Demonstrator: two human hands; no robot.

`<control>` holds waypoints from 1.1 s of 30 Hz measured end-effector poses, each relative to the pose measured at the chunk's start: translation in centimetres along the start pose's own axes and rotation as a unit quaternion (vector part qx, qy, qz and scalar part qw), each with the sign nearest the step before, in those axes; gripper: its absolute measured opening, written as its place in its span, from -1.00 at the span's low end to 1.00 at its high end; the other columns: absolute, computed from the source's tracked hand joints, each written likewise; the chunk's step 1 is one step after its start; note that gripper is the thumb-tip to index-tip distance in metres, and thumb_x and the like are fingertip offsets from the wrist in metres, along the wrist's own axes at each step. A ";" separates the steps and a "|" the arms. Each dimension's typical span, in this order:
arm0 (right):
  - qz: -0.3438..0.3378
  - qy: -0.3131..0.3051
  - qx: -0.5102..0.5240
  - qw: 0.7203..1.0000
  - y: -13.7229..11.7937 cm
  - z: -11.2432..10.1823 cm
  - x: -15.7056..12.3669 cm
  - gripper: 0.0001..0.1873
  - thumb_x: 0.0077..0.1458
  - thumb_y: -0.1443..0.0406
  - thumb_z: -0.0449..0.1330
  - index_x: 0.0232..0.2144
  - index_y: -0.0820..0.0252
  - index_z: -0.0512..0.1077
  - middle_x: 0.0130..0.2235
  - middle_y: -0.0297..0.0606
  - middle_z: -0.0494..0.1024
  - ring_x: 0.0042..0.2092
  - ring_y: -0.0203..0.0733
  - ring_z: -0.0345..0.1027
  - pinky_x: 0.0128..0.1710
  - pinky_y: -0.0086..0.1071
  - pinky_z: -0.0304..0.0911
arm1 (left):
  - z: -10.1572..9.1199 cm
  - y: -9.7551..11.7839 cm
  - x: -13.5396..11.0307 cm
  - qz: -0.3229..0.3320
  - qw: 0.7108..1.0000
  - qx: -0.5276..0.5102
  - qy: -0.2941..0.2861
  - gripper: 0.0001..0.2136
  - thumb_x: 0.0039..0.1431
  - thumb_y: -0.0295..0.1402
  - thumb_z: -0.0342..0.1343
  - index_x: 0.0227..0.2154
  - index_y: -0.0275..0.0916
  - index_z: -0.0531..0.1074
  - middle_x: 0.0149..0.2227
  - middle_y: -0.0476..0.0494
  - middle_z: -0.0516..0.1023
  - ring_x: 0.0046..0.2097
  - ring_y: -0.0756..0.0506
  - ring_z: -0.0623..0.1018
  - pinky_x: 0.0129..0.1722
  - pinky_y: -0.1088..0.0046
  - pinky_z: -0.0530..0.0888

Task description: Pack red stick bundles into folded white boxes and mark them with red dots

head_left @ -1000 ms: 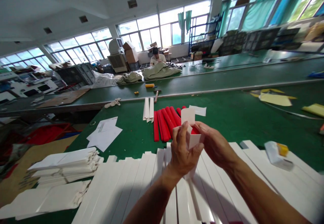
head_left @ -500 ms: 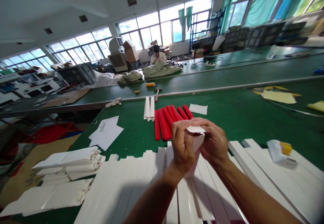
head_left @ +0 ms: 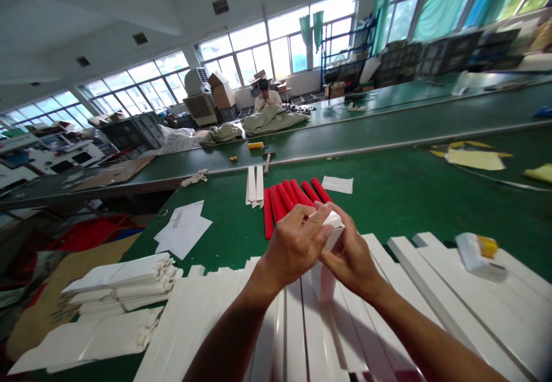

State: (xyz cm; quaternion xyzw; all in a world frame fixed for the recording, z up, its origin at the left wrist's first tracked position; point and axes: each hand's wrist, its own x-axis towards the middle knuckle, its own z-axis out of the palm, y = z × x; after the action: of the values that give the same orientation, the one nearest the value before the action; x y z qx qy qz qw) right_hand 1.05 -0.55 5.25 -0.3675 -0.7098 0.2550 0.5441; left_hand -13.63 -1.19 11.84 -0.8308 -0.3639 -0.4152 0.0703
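A narrow white card carton point(head_left: 323, 283) stands slightly tilted, its top end pinched between both hands. The left hand point(head_left: 294, 249) sits at the carton's 9 o'clock, fingers curled over the top. The right hand point(head_left: 350, 261) presses in from 3 o'clock. Red tubes point(head_left: 280, 205) lie on the green table point(head_left: 388, 180) at 12 o'clock, with flat white card blanks point(head_left: 297, 336) below the hands.

1. Daylight enters through tall windows point(head_left: 276, 48) along two walls, with teal curtains point(head_left: 311, 28).
2. Long green surfaces point(head_left: 388, 111) run beneath a white ceiling point(head_left: 107, 2).
3. An air cooler point(head_left: 199, 106) and cardboard boxes point(head_left: 222, 95) stand by the far wall.
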 end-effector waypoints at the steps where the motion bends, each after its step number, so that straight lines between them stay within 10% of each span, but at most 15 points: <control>1: -0.014 0.000 -0.008 1.000 -0.2 0.1 0.1 -0.19 0.11 0.29 0.22 0.33 0.21 0.00 0.17 0.10 0.40 0.06 0.06 0.45 0.05 -0.07 0.39 | -0.3 0.0 0.1 0.001 1.000 0.000 -0.013 -0.69 0.36 -0.36 -0.03 0.07 -0.36 0.43 -0.20 -0.24 0.56 -0.17 -0.06 0.56 -0.16 0.38 0.59; 8: -0.056 -0.009 -0.020 0.998 -0.1 0.0 0.3 -0.20 0.08 0.34 0.20 0.32 0.19 0.01 0.19 0.07 0.38 0.09 0.04 0.43 0.07 -0.08 0.39 | -2.2 0.6 1.3 0.028 0.994 0.045 -0.100 -0.68 0.39 -0.31 -0.10 0.01 -0.29 0.47 -0.21 -0.21 0.54 -0.25 -0.05 0.58 -0.22 0.35 0.61; 19: -0.083 -0.033 -0.017 0.996 0.0 -0.2 0.7 -0.18 0.10 0.33 0.14 0.35 0.25 -0.06 0.17 0.11 0.39 0.07 0.08 0.44 0.00 -0.11 0.42 | 2.0 0.9 -0.7 0.054 0.995 0.057 0.065 -0.66 0.33 -0.52 -0.09 0.12 -0.54 0.31 0.09 -0.47 0.51 0.26 -0.23 0.38 0.20 0.16 0.46; 33: -0.073 -0.086 0.076 0.991 1.9 -0.3 0.8 -0.12 0.15 0.31 0.21 0.39 0.14 -0.13 0.31 0.04 0.20 0.28 0.07 0.18 0.25 -0.08 0.21 | 2.2 0.6 -1.1 0.086 0.995 0.051 0.012 -0.60 0.24 -0.59 -0.16 0.10 -0.53 0.35 0.15 -0.46 0.46 0.30 -0.21 0.33 0.25 0.13 0.40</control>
State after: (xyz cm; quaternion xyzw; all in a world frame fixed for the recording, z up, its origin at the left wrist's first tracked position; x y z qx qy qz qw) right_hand 1.67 1.18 4.38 -0.2493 -0.7573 0.2981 0.5248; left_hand -12.30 -1.28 9.76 -0.8491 -0.3110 -0.3989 0.1525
